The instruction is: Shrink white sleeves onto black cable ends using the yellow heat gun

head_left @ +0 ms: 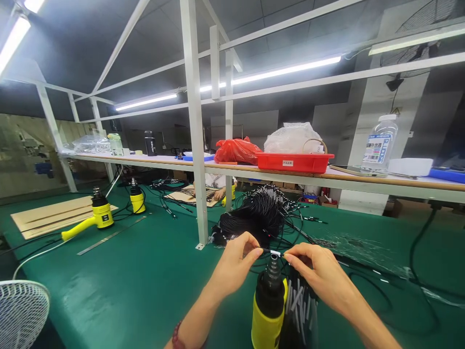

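Head view: the left hand [232, 261] and right hand [319, 274], grips closed, pinch a black cable [263, 250], holding its white sleeve [275, 253] centred above the nozzle [274, 271] of an upright yellow heat gun [268, 310].

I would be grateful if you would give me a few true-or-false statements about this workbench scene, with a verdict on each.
1. The left hand and right hand pinch a thin black cable. True.
2. The yellow heat gun in front of the hands lies on its side. False: it stands upright, nozzle up.
3. The bundle of black cables hangs in the air. False: it lies on the green bench.
4. A red tray sits on the shelf. True.
5. A co-worker's hand shows beyond the bundle. True.
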